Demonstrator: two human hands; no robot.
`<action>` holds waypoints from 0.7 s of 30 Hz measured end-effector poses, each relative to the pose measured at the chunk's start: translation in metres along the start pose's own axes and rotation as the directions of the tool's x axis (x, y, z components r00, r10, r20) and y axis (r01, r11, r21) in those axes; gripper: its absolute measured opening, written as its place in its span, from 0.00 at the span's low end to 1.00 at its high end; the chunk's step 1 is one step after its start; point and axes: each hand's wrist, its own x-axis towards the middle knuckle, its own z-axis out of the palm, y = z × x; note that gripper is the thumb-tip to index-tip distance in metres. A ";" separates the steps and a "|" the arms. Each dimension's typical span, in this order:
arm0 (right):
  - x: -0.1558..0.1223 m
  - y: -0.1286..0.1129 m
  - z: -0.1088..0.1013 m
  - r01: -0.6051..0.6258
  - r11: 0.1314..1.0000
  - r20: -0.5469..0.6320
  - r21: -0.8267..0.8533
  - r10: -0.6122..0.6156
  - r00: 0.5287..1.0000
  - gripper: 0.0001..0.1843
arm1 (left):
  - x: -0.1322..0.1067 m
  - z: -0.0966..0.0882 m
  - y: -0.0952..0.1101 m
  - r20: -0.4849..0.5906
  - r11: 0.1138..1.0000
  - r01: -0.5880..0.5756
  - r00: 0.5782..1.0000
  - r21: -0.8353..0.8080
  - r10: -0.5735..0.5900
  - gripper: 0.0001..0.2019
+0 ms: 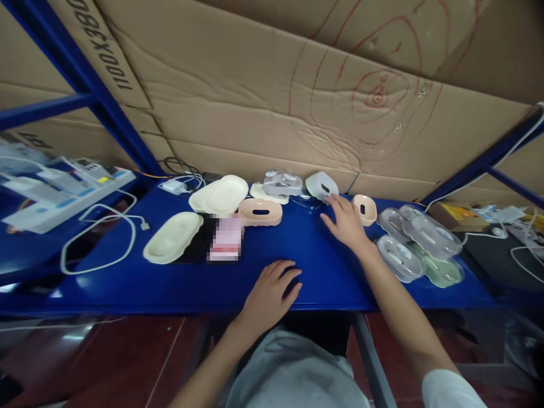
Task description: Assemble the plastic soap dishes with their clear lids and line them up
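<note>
My left hand (272, 292) rests on the blue table (170, 283) near its front edge, fingers loosely curled and apart, holding nothing. My right hand (346, 221) lies flat further back with fingers spread, its fingertips close to a pale green plastic soap-box part (322, 186). A pink tray with a slot (260, 212) sits left of that hand, and a second pink piece (364, 208) stands tilted just to its right.
Cream oval trays (172, 237) (220, 195) lie at the left. Clear plastic lids (419, 232) are piled at the right, over a green tray (440, 272). A white cable (102, 226), power strips (55, 192) and cardboard (297, 85) behind bound the space.
</note>
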 end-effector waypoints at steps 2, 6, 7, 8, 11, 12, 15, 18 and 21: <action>0.005 0.007 0.011 -0.121 0.990 -0.052 -0.069 0.118 0.992 0.31 | -0.001 0.001 0.001 0.007 1.000 0.004 1.000 0.008 -0.004 0.13; 0.001 0.035 0.022 -0.327 0.932 -0.084 -0.160 0.317 0.945 0.34 | 0.000 -0.008 0.005 0.022 1.000 -0.003 1.000 -0.024 0.004 0.12; -0.002 0.042 0.023 -0.364 0.916 -0.085 -0.168 0.354 0.931 0.35 | 0.003 -0.014 0.004 0.030 0.999 -0.019 0.999 -0.046 0.020 0.13; -0.004 0.048 0.024 -0.405 0.897 -0.085 -0.177 0.396 0.914 0.35 | 0.007 -0.022 0.003 0.033 0.997 -0.031 0.999 -0.067 0.034 0.13; -0.010 0.059 0.025 -0.507 0.840 -0.044 -0.195 0.509 0.860 0.38 | 0.033 -0.054 -0.015 -0.029 0.999 -0.005 1.000 -0.038 0.004 0.14; -0.011 0.060 0.025 -0.526 0.827 -0.015 -0.197 0.534 0.845 0.38 | 0.044 -0.065 -0.025 -0.090 0.999 0.042 0.995 0.002 -0.042 0.15; -0.013 0.062 0.025 -0.544 0.814 0.070 -0.202 0.566 0.821 0.35 | 0.073 -0.097 -0.065 -0.284 0.959 0.241 0.940 0.149 -0.192 0.20; -0.015 0.058 0.020 -0.520 0.830 0.109 -0.201 0.547 0.830 0.29 | 0.088 -0.117 -0.105 -0.374 0.753 0.561 0.818 0.345 -0.437 0.29; -0.023 0.049 0.013 -0.475 0.859 0.139 -0.192 0.503 0.853 0.26 | 0.089 -0.123 -0.130 -0.335 0.700 0.610 0.791 0.371 -0.512 0.31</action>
